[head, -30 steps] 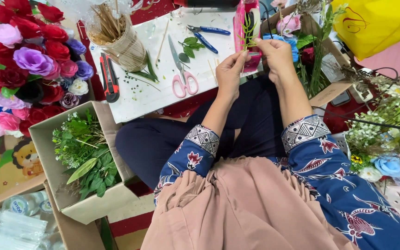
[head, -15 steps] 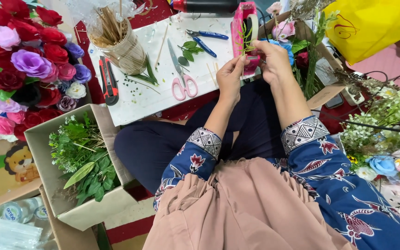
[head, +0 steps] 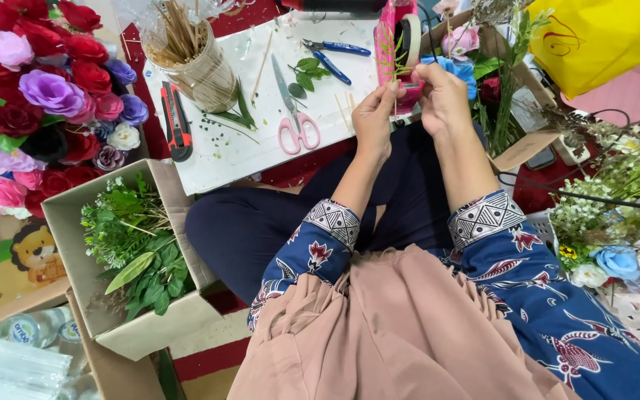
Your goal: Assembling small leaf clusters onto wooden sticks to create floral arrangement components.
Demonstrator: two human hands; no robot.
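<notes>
Head view: a thin green sprig [head: 392, 53] stands upright between both hands, above the near edge of the white table [head: 224, 152]. Left hand [head: 374, 118] and right hand [head: 442, 98] each pinch its stem, fingertips nearly touching. Pink-handled scissors [head: 295, 118] lie just left, blue pliers [head: 332, 58] behind them.

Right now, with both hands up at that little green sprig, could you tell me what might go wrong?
The thin green sprig is pinched between the left hand and the right hand over the lap, so it could bend or drop. The pink-handled scissors lie close by the left hand on the white board; a careless reach might catch the blades. The jar of sticks could tip if knocked.
</notes>
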